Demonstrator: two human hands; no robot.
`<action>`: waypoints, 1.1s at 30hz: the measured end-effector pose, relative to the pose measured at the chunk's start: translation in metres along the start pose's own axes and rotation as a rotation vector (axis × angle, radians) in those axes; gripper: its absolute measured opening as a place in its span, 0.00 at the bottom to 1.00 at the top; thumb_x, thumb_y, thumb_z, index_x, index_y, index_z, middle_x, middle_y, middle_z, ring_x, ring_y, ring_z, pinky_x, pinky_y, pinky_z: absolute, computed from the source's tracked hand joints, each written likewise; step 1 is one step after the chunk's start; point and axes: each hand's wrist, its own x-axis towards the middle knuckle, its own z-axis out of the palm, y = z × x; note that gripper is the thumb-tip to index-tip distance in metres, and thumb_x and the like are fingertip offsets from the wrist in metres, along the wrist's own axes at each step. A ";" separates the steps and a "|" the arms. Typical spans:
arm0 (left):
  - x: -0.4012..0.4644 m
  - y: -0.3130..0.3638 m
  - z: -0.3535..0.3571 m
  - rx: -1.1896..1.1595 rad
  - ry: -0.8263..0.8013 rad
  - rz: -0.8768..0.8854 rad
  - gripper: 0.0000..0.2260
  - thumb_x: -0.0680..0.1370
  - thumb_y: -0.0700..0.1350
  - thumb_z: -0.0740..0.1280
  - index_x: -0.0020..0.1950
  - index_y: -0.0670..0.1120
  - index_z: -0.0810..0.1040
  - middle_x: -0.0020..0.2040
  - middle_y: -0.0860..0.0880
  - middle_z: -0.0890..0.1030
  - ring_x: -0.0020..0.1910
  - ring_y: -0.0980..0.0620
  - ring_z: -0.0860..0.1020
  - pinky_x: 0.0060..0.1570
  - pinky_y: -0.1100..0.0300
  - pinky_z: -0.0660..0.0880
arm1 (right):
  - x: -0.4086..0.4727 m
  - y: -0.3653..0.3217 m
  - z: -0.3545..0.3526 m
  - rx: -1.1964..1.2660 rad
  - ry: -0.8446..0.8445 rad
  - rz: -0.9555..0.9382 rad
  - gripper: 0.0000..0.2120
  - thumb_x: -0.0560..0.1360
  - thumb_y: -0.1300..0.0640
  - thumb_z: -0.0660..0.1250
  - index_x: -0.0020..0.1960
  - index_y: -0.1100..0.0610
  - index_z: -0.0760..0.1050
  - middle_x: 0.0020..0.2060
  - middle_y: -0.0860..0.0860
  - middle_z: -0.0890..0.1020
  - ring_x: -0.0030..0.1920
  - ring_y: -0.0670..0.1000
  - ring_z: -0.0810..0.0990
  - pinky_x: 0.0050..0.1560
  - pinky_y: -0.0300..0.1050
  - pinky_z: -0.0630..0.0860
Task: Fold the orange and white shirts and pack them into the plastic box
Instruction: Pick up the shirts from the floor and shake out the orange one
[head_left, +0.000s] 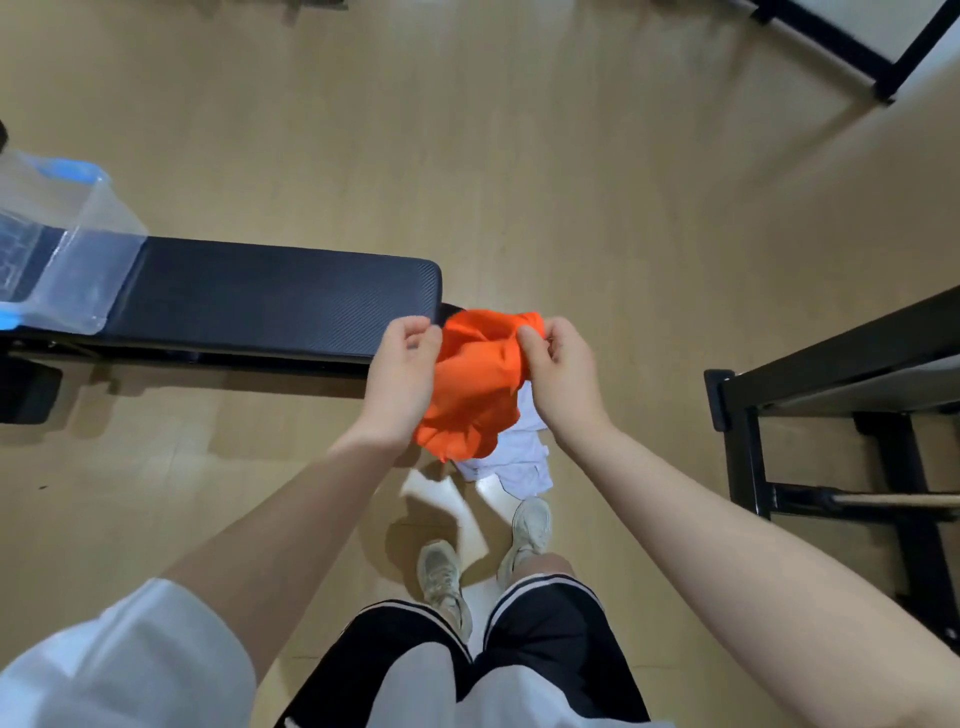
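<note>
A bunched orange shirt (478, 384) hangs in the air between my hands, just off the right end of the bench. My left hand (402, 374) grips its left side with curled fingers. My right hand (558, 369) pinches its upper right edge. A white shirt (519, 457) hangs below and behind the orange one, under my right hand; which hand holds it I cannot tell. The clear plastic box (78, 249) with blue latches stands on the far left end of the bench, apart from both hands.
A long black padded bench (280, 296) runs from the left edge to the middle. A black metal rack (831, 405) stands at the right, another black frame (852, 47) at the top right. My feet in pale shoes (441, 577) stand on the wooden floor below the shirts.
</note>
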 end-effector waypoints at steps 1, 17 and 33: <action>-0.002 -0.003 0.001 0.000 -0.018 0.011 0.05 0.79 0.44 0.60 0.51 0.46 0.75 0.44 0.51 0.77 0.46 0.56 0.76 0.50 0.62 0.71 | 0.009 -0.003 0.001 0.074 -0.024 0.126 0.11 0.78 0.55 0.60 0.37 0.57 0.68 0.30 0.49 0.72 0.34 0.50 0.71 0.44 0.49 0.73; 0.033 0.043 0.084 -0.203 0.121 -0.029 0.09 0.77 0.38 0.64 0.37 0.46 0.74 0.27 0.55 0.76 0.27 0.59 0.71 0.30 0.65 0.69 | 0.122 -0.034 -0.049 0.372 -0.656 0.309 0.11 0.81 0.50 0.55 0.47 0.53 0.72 0.41 0.50 0.80 0.38 0.45 0.78 0.43 0.39 0.72; 0.108 0.062 0.065 -0.423 0.349 -0.255 0.11 0.78 0.41 0.63 0.35 0.44 0.70 0.28 0.50 0.70 0.24 0.56 0.69 0.25 0.65 0.68 | 0.176 -0.013 -0.042 -0.250 -0.829 -0.096 0.05 0.76 0.56 0.64 0.42 0.52 0.69 0.32 0.47 0.71 0.33 0.45 0.69 0.36 0.37 0.67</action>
